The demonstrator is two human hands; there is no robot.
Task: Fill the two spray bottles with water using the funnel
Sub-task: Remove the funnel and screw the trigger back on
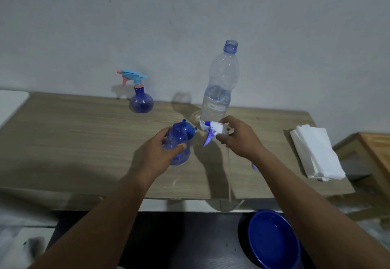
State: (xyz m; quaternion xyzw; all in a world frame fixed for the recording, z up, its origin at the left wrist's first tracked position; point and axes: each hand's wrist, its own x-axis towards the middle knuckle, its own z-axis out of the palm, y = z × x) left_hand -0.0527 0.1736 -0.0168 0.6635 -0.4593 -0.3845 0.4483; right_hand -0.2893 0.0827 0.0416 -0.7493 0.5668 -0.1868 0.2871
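Note:
My left hand (162,152) grips a blue translucent spray bottle (176,142) standing on the wooden table (73,142), its neck uncapped. My right hand (238,138) holds the white and blue spray head (213,130) off the bottle, its clear dip tube (229,173) hanging down. A blue funnel (188,130) lies just behind the held bottle. A tall clear water bottle (219,91), uncapped and partly filled, stands behind my right hand. A second blue spray bottle (141,97), with a light blue and pink head on, stands at the back left by the wall.
A stack of white paper towels (316,154) lies on the table's right end. A blue bowl (274,239) sits below the table's front edge on a dark surface. A wooden piece of furniture (371,152) stands at the far right.

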